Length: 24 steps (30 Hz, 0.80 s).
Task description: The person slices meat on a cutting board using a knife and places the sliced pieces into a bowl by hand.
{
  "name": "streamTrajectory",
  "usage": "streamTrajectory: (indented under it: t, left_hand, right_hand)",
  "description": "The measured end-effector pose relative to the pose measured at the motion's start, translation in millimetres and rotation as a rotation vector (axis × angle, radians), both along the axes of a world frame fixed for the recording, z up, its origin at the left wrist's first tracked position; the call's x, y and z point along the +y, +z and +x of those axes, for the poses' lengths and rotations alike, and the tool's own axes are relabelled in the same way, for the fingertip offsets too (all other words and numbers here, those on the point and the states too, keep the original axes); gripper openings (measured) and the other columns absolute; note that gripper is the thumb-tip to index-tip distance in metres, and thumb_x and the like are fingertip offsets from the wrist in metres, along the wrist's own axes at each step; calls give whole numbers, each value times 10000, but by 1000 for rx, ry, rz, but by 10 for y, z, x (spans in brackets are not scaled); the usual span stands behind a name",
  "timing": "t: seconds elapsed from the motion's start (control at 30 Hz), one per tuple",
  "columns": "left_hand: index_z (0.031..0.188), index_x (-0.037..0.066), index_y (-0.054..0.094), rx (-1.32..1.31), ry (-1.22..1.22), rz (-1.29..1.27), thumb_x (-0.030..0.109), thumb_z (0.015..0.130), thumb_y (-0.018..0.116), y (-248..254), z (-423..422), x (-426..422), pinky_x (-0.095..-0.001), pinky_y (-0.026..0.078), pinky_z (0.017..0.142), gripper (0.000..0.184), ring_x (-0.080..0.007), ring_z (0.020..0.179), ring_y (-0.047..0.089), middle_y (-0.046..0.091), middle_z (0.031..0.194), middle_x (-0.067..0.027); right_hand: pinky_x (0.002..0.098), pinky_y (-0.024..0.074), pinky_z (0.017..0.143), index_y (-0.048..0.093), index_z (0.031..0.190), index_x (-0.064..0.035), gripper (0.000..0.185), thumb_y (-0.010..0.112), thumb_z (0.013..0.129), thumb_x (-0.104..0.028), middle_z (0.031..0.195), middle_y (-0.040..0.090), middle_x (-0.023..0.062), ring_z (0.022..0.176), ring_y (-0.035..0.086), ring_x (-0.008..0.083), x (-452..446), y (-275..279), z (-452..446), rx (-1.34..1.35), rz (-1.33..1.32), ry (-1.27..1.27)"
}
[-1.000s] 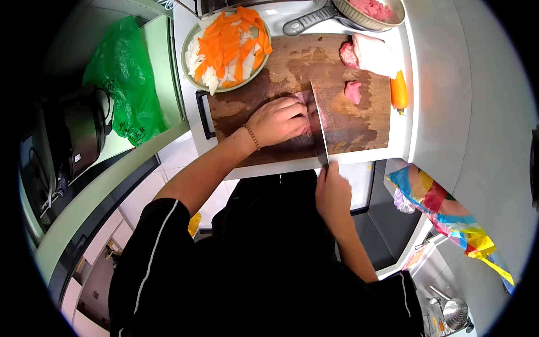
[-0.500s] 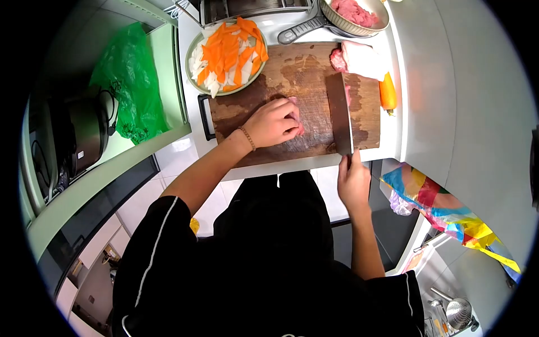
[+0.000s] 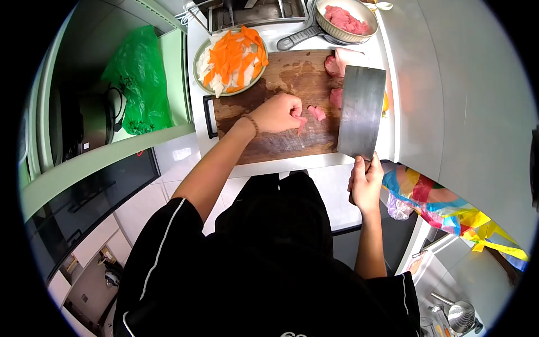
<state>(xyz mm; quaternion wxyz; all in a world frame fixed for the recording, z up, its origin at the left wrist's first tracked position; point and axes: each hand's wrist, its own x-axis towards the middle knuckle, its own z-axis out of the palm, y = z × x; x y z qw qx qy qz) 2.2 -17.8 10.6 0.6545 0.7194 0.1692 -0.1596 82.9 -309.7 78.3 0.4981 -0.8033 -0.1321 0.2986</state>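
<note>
A wide cleaver (image 3: 361,112) is in my right hand (image 3: 366,182), its blade lying nearly flat to view over the right end of the wooden cutting board (image 3: 264,147). My left hand (image 3: 281,113) is closed on a thin slice of meat (image 3: 301,124) above the middle of the board. Just right of those fingers lies a small piece of meat (image 3: 316,113). Another piece (image 3: 336,98) shows beside the blade's left edge. Behind the blade's top is a larger chunk of meat (image 3: 337,63), partly hidden.
A plate of sliced carrot and white vegetable (image 3: 231,60) overlaps the board's back left corner. Behind the board stands a pan (image 3: 297,39) and a bowl of meat (image 3: 345,21). A carrot (image 3: 386,104), mostly hidden, lies right of the cleaver. A green bag (image 3: 140,84) is at left.
The cleaver has moved right, away from my left hand, and turned so its broad side shows. My left hand has lifted a slice of meat, uncovering a small piece beside it.
</note>
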Motion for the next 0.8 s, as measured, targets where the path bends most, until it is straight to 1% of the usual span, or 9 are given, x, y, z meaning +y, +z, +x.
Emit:
streamTrajectory:
  t: [0.07,0.2,0.3,0.43,0.5,0.6,0.67,0.73,0.8]
  left_hand:
    - [910,2,610,-47,240,-354,80,906,792,-74,-128,-68,-306,609,690,198,-196,880,748,696,966,-127]
    - [1031,-24,592,94,624,-601,108,947,766,-222,-422,-380,-308,642,784,234,-199,909,754,722,951,-134]
    - [1035,-57,614,240,779,-344,109,941,765,-305,-632,-518,-301,639,686,243,-186,796,749,729,995,-156]
    - [1029,-28,622,306,795,71,162,943,758,-184,-691,-523,-281,575,543,249,-148,676,732,749,812,-131]
    - [1020,27,645,345,648,347,276,955,736,-174,-747,-468,-374,591,631,273,-261,727,749,754,800,-148]
    - [1000,87,690,386,473,869,369,964,687,-97,-765,-453,-494,577,795,283,-396,896,720,757,923,-155]
    - [1011,100,700,101,492,882,337,957,686,-66,-632,-511,-495,570,807,243,-388,925,711,742,955,-138]
    - [1016,114,716,-96,357,794,288,950,680,55,-382,-613,-466,541,885,190,-358,1035,658,683,1058,-112]
    - [1014,104,728,-389,162,968,229,934,714,-81,-24,-650,-414,518,903,148,-319,1040,608,633,1070,-78]
  right_hand:
    - [257,391,369,526,1030,-47,132,525,1098,-161,602,464,-27,416,434,63,-13,49,33,49,26,-28]
    - [256,391,373,529,1043,-43,121,532,1094,-152,600,467,-25,418,443,63,-52,44,53,75,-3,6]
    - [256,394,375,538,1068,-39,114,538,1092,-150,601,470,-27,420,443,61,-72,-13,22,114,-14,32]
    - [255,396,390,565,1089,-35,116,544,1090,-148,603,463,-41,430,444,53,-192,-188,-24,90,-31,96]
    - [255,408,431,575,1053,-31,125,548,1090,-147,603,450,-50,466,469,45,-250,-261,-17,-10,-70,150]
    - [416,485,598,629,1151,-27,175,591,1017,-131,672,585,140,592,608,281,-279,-48,44,-388,-295,245]
    - [500,510,689,652,1254,-60,308,600,961,-136,779,652,249,696,632,448,-320,42,128,-461,-360,271]
    - [456,506,670,636,1281,-47,314,589,989,-151,787,651,237,692,646,400,-418,56,192,-439,-356,281]
    - [438,533,707,640,1300,-26,325,589,1000,-143,880,695,244,775,695,395,-488,48,212,-436,-375,267]
